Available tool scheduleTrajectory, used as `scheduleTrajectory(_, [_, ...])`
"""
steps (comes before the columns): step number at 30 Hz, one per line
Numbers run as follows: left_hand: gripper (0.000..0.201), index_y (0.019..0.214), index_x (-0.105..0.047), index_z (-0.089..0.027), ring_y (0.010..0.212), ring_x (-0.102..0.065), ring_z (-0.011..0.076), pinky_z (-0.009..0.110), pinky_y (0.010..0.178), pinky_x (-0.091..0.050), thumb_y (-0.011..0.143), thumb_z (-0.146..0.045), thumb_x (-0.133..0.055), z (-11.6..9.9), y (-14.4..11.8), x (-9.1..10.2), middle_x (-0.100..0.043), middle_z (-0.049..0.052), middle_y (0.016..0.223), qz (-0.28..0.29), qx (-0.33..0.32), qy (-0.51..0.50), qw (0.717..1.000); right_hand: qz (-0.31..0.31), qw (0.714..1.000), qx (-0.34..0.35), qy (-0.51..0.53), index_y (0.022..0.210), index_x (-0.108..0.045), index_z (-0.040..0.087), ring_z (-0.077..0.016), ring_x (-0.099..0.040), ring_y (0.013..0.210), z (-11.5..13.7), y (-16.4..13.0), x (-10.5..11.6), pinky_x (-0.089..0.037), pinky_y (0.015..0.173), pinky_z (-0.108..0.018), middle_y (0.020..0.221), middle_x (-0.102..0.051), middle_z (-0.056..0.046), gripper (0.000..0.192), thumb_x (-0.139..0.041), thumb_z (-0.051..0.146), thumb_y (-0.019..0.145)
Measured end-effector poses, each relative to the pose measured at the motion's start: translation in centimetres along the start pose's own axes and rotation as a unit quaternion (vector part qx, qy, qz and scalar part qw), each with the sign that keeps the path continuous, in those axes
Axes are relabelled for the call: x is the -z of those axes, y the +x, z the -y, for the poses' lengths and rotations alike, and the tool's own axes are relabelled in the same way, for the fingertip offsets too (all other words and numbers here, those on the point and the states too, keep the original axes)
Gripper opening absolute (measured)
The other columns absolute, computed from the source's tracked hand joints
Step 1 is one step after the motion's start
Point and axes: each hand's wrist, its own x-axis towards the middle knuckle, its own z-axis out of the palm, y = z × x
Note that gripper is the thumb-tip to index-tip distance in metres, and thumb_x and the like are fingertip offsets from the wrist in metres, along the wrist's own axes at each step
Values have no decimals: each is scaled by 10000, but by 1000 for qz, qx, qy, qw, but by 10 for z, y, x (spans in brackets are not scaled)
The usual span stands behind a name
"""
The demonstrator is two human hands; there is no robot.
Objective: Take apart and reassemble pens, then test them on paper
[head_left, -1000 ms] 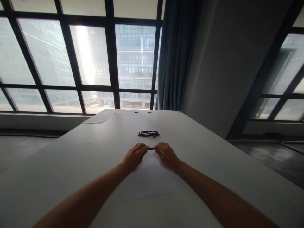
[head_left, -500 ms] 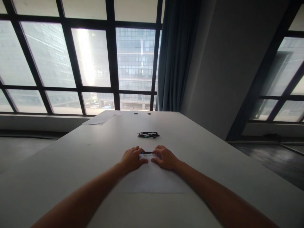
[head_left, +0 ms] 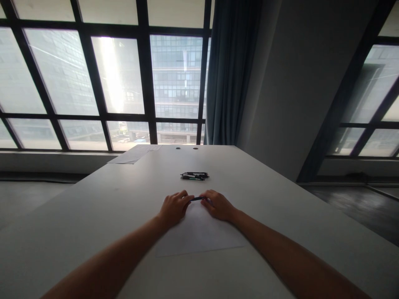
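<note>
Both hands curl around one thin dark pen (head_left: pixel 197 199) — left hand (head_left: pixel 173 207) and right hand (head_left: pixel 218 205) pinching opposite ends, over a white paper sheet (head_left: pixel 199 234).

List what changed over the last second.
The left hand and right hand keep the dark pen pinched between them; it dipped toward the paper, then rose slightly. The pile of pens stayed put.

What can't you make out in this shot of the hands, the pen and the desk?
- Pen, head view: both ends are hidden by the left hand and right hand, so cap or tip cannot be told.
- Pile of pens: too small and dark to count.
- Far papers: any print is too small to read.
- Table: near edge cut off by the frame.
</note>
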Motion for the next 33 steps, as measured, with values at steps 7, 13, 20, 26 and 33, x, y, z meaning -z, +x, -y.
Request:
scheduleTrajectory(7, [201, 1060, -637, -250, 796, -634, 160, 240, 621, -472, 946, -303, -481, 3, 0, -1, -664, 23, 918, -29, -19, -24, 999, -4, 1000, 5, 17, 1054, -632, 177, -179, -573, 821, -1, -1, 3, -451, 766, -310, 915, -645, -69, 220, -586, 280, 865])
scheduleTrajectory(13, [236, 1093, -629, -236, 862, -598, 169, 251, 640, -478, 953, -265, -440, 6, 0, -4, -647, 52, 972, -97, -44, -22, 994, -65, 997, 25, -33, 904, -619, 182, -190, -559, 831, -1, 2, -4, -417, 794, -340, 865, -647, -68, 270, -380, 281, 981])
scheduleTrajectory(20, [247, 1005, -659, -227, 846, -618, 164, 260, 678, -477, 946, -394, -488, 6, 1, -1, -685, 32, 937, -134, 44, -34, 990, -123, 991, -12, -55, 942, -592, 184, -204, -563, 871, -4, 2, -7, -401, 826, -355, 908, -643, -75, 135, -461, 217, 935])
scheduleTrajectory(26, [314, 947, -670, -227, 810, -654, 159, 250, 672, -460, 899, -509, -540, 10, 1, -1, -716, 24, 873, -148, 83, -54, 984, -122, 989, -60, -55, 923, -612, 181, -199, -578, 855, -4, 2, -8, -394, 835, -365, 894, -654, -65, 93, -527, 178, 885])
scheduleTrajectory(33, [373, 890, -681, -212, 763, -645, 155, 262, 679, -450, 895, -549, -521, 4, 1, 1, -712, 32, 816, -164, 39, -64, 984, -79, 993, -78, -51, 953, -622, 175, -198, -573, 896, -3, 2, -9, -379, 839, -350, 933, -652, -65, 122, -529, 151, 878])
